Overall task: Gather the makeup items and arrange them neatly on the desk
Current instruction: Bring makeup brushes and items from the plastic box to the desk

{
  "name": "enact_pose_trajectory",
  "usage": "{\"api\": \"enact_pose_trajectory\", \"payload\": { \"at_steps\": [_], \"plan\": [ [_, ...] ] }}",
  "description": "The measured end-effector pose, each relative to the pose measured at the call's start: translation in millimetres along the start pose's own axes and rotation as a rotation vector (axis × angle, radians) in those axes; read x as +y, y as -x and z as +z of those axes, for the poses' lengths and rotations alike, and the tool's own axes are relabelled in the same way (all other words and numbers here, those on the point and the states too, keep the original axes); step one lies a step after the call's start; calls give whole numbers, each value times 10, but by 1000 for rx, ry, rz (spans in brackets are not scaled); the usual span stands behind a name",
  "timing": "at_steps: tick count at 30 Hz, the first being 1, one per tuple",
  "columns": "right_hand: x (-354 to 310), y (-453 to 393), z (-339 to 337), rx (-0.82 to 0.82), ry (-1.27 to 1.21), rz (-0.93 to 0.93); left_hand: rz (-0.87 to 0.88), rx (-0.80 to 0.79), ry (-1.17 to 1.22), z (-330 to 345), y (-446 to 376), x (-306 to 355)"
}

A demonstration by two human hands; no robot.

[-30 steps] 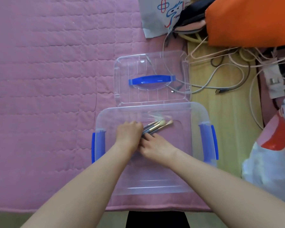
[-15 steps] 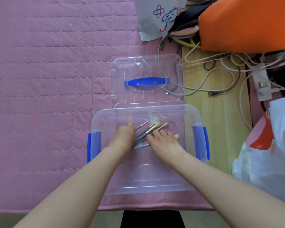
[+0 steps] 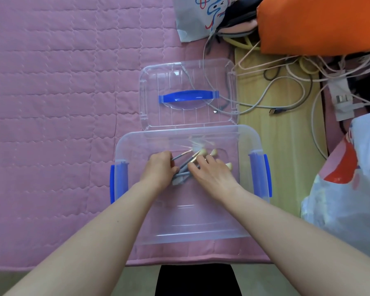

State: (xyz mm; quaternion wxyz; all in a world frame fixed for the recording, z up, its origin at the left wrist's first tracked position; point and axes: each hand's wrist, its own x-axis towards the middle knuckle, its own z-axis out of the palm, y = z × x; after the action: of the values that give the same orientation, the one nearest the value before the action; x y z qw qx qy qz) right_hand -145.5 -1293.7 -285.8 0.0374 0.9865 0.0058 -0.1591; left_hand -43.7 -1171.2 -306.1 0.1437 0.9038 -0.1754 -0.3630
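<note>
Two bare forearms, no sleeves, watch or rings to be seen. Bare left hand (image 3: pixel 159 168) and bare right hand (image 3: pixel 212 176) with short, unpainted nails. Below the forearms, a strip of black clothing (image 3: pixel 198 279) at the bottom edge.

surface: pink quilted mat (image 3: pixel 51 103) | right: wooden floor strip (image 3: pixel 282 167) with tangled cables (image 3: pixel 286 86) | light: even

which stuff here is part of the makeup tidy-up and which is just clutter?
In the job:
makeup brushes, lying in the clear box
left hand, fingers curled on the brush handles
right hand, fingers spread flat over the brushes
box lid, set behind the box

Just lying about:
cables
orange bag
white plastic bag
printed bag
</note>
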Motion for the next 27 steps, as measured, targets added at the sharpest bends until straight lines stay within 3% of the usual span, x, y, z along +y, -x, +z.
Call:
{"api": "enact_pose_trajectory", "payload": {
  "at_steps": [14, 21, 27],
  "plan": [
    [34, 77, 65, -6, 77, -81, 143, 19, -427, 33, 48, 53],
    [17, 69, 79, 62, 137, -85, 133, -35, -430, -23, -3, 93],
    [14, 159, 53, 55, 144, -150, 41, -127, -280, -63, 51, 105]
  ]
}}
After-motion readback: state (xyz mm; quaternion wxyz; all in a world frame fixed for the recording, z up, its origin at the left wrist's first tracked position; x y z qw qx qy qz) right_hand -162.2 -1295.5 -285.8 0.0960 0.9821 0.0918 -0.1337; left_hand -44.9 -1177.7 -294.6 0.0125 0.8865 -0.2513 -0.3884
